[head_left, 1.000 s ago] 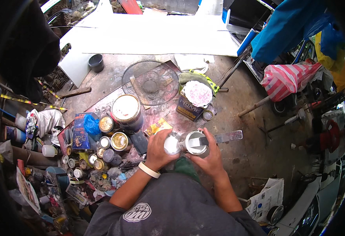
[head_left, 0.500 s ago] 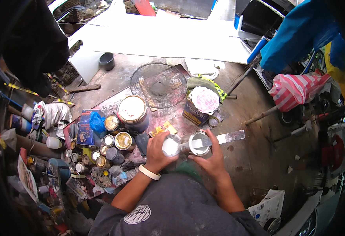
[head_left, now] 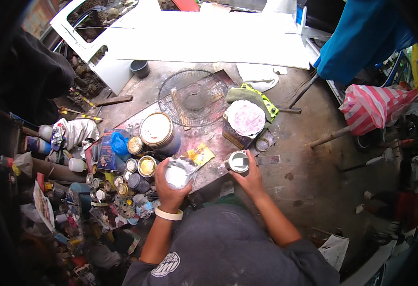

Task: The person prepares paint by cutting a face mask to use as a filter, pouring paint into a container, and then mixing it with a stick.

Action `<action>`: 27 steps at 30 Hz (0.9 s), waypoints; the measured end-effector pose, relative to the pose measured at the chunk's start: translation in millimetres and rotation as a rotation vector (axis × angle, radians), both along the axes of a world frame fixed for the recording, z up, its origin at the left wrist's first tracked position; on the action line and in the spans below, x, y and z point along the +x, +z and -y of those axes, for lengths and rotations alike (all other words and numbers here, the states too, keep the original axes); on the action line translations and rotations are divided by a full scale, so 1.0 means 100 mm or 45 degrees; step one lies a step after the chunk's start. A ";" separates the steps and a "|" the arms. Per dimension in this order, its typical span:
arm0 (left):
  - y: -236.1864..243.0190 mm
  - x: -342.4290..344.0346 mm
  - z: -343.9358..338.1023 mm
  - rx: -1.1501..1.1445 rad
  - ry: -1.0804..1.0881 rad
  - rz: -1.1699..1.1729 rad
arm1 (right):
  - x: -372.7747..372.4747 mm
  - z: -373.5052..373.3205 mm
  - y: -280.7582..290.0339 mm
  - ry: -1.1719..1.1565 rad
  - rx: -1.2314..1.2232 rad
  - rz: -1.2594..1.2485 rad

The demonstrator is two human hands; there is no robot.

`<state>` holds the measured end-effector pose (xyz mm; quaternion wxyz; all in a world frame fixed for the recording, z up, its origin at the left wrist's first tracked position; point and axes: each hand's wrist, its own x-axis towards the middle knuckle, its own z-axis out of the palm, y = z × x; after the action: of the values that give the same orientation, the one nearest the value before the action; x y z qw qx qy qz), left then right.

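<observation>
My left hand (head_left: 167, 194) is wrapped round a white-filled container (head_left: 177, 177) with grey, crinkled material at its rim. A cream ring (head_left: 168, 214) circles my left wrist. My right hand (head_left: 251, 183) grips a small open can (head_left: 235, 163) holding white material, with a flat metal spatula (head_left: 268, 160) lying across it and sticking out to the right. The two containers are apart. A yellow packet (head_left: 200, 153) lies just beyond them on the stained board, beside several paint cans (head_left: 146, 166) and a large tin (head_left: 156, 129).
Beyond are a fan grille (head_left: 193, 97), a box (head_left: 237, 140) topped with pink-white material, a black bucket (head_left: 140, 68) and white panels (head_left: 209, 38). Striped plastic (head_left: 373, 107) on a pole stands right. A person in red (head_left: 407, 209) is at far right. Clutter crowds the left.
My hands have drawn apart: the left moved left with its container, while the right moved slightly forward with the can and spatula. The view has shifted a little.
</observation>
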<state>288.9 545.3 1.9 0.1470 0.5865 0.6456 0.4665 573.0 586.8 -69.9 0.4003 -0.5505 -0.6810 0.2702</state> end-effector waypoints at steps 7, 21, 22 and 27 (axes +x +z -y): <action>0.25 0.05 0.20 -0.047 0.149 0.207 | -0.04 -0.14 -1.23 0.148 -0.138 0.246; 0.50 0.30 0.38 -0.016 0.292 0.095 | -0.42 -0.30 -1.99 0.469 -0.386 0.163; 0.50 0.30 0.39 -0.011 0.297 0.113 | -0.43 -0.29 -2.02 0.484 -0.424 0.131; 0.47 0.32 0.37 -0.020 0.313 0.138 | -0.37 -0.32 -1.98 0.560 -0.464 0.141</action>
<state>321.2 507.9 48.6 0.1280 0.4757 0.7075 0.5068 535.6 618.8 -268.1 0.1889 -0.4664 -0.7450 0.4379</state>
